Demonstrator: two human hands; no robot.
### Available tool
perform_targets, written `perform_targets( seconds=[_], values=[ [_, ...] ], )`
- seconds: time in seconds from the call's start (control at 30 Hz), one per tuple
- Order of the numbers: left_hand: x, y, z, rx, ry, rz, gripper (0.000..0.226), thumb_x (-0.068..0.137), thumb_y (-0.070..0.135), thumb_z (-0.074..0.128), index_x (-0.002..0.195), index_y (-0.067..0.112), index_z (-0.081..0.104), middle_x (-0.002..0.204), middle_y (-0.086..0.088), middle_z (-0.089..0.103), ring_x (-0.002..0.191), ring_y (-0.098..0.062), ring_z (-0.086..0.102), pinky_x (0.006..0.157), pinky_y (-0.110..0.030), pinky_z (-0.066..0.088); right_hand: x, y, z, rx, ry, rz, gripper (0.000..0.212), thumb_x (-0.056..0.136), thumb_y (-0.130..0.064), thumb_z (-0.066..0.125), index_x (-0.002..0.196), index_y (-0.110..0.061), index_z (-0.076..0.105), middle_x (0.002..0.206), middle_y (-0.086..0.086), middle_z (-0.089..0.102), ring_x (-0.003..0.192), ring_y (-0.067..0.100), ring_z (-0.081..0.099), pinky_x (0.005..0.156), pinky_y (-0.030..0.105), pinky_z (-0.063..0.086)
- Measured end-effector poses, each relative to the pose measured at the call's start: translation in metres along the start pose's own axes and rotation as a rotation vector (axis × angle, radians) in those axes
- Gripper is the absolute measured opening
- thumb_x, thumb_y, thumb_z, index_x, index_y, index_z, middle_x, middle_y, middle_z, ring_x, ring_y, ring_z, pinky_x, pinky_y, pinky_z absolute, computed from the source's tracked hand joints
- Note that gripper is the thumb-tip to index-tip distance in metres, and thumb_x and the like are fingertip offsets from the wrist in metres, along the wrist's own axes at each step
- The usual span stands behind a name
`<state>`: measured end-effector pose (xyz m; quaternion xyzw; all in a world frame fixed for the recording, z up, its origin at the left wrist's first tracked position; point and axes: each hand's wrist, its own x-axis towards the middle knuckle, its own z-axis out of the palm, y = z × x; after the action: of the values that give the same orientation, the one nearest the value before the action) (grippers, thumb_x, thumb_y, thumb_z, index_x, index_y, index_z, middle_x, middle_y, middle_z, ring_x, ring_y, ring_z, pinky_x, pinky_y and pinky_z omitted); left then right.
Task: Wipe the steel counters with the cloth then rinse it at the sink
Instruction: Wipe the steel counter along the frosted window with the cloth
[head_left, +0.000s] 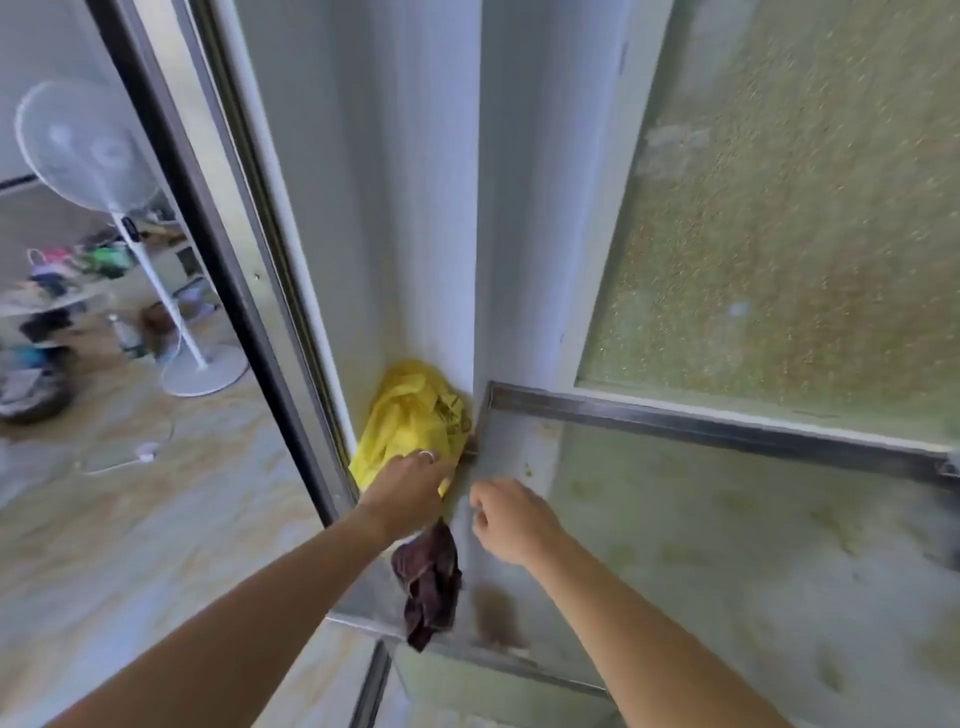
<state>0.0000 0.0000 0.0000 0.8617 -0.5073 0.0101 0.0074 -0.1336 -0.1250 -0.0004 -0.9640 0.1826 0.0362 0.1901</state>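
Cloth (429, 584) first: it's a dark maroon rag, all crumpled, hanging from under the left hand (410, 483) and draping down over the near left corner of the steel table (727, 545), with its lower end dangling past the front edge. That hand reaches forward, palm down, fingers spread over a yellow plastic bag (410, 415) stuffed into the corner where the table meets the pale wall (415, 208). There's a ring on one finger. Whether the fingers actually pinch the bag or just press on it, I honestly can't tell, since the frame is pretty motion-blurred, but the rag seems to be caught under the palm side of that hand.

Right hand (511, 519) hovers just beside the left one, above the table's left edge, fingers loosely curled and holding nothing as far as I can see.

Table surface looks grimy, with greenish-yellow smears across it and a brownish stain (496, 618) near the front left, right next to the hanging rag. A raised steel rim (727, 421) runs along the back, and behind it is a frosted, pebbled glass window (805, 234).

Off to the left, past a metal door frame (218, 234), there's a white standing fan (104, 166) on a beige marbled floor (130, 519), plus a blurry pile of clutter (62, 301) behind it.
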Motion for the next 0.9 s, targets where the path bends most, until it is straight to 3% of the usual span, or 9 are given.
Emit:
perform_targets(
  seconds=[0.13,0.2,0.3,0.43,0.5,0.6,0.7,0.8,0.9],
  values=[
    [-0.031,-0.013,0.064,-0.045,-0.062,0.002,0.033,0.093,0.012,0.047,0.123,0.017,0.062,0.115,-0.006,0.062,0.102,-0.028,0.061,0.078,-0.039,0.052,-0.001,-0.021,0.101,0.125,-0.077,0.037,0.046,0.096,-0.043,0.059,0.140,-0.030,0.053,0.129,0.007,0.055,0.123,0.029,0.055,0.098,0.041,0.049],
    [-0.043,-0.017,0.093,-0.078,-0.048,0.012,0.030,0.086,0.011,0.058,0.115,0.016,0.064,0.105,-0.006,0.064,0.091,-0.029,0.064,0.066,-0.036,0.049,-0.001,-0.026,0.140,0.150,-0.060,0.096,0.060,0.093,-0.041,0.064,0.148,-0.029,0.042,0.130,0.006,0.050,0.123,0.028,0.052,0.097,0.041,0.048],
    [-0.052,-0.021,0.113,-0.124,-0.024,0.019,0.027,0.077,0.008,0.067,0.103,0.014,0.066,0.094,-0.007,0.065,0.079,-0.031,0.065,0.055,-0.034,0.041,0.002,-0.023,0.156,0.252,0.071,0.130,0.039,0.091,-0.020,0.061,0.129,-0.022,0.049,0.116,0.005,0.056,0.109,0.029,0.060,0.085,0.040,0.050],
    [-0.054,-0.015,0.111,-0.178,-0.020,-0.056,0.039,0.088,0.003,0.055,0.124,0.018,0.060,0.116,-0.005,0.062,0.097,-0.033,0.065,0.066,-0.040,0.046,-0.010,-0.004,0.133,0.442,0.248,0.138,0.016,0.087,-0.019,0.052,0.103,-0.019,0.052,0.093,0.003,0.064,0.087,0.030,0.061,0.072,0.042,0.049],
    [-0.049,-0.009,0.109,-0.204,-0.051,-0.088,0.046,0.087,-0.001,0.050,0.129,0.018,0.057,0.127,-0.003,0.060,0.105,-0.031,0.064,0.074,-0.040,0.047,-0.016,0.018,0.119,0.259,0.326,0.275,0.020,0.091,-0.017,0.055,0.111,-0.018,0.055,0.100,0.007,0.062,0.092,0.032,0.060,0.072,0.043,0.050],
    [-0.045,0.003,0.116,-0.196,-0.111,-0.103,0.041,0.091,0.003,0.047,0.127,0.021,0.055,0.126,-0.002,0.059,0.104,-0.031,0.063,0.075,-0.036,0.045,-0.024,0.048,0.114,-0.045,0.438,0.490,0.034,0.076,0.000,0.070,0.107,-0.011,0.059,0.110,0.016,0.057,0.101,0.039,0.059,0.072,0.045,0.051],
    [-0.053,0.009,0.140,-0.194,-0.106,-0.085,0.036,0.089,0.013,0.039,0.118,0.022,0.059,0.115,0.000,0.059,0.104,-0.028,0.062,0.075,-0.034,0.045,-0.022,0.058,0.130,-0.066,0.484,0.259,0.039,0.080,-0.011,0.070,0.117,-0.012,0.062,0.128,0.017,0.058,0.120,0.039,0.058,0.090,0.047,0.054],
    [-0.067,0.011,0.166,-0.249,-0.060,-0.127,0.043,0.082,0.025,0.040,0.121,0.025,0.058,0.124,0.005,0.058,0.112,-0.019,0.054,0.086,-0.035,0.051,-0.016,0.039,0.157,0.055,0.271,0.080,0.047,0.089,-0.039,0.061,0.135,-0.031,0.055,0.148,0.011,0.052,0.139,0.035,0.046,0.113,0.054,0.040],
    [-0.069,0.012,0.175,-0.328,-0.015,-0.167,0.031,0.089,0.022,0.050,0.119,0.024,0.058,0.126,0.006,0.054,0.114,-0.019,0.048,0.093,-0.036,0.047,-0.008,0.026,0.180,0.006,0.165,0.088,0.045,0.079,-0.042,0.076,0.122,-0.036,0.061,0.130,0.001,0.063,0.124,0.031,0.057,0.105,0.053,0.045]
  ],
)
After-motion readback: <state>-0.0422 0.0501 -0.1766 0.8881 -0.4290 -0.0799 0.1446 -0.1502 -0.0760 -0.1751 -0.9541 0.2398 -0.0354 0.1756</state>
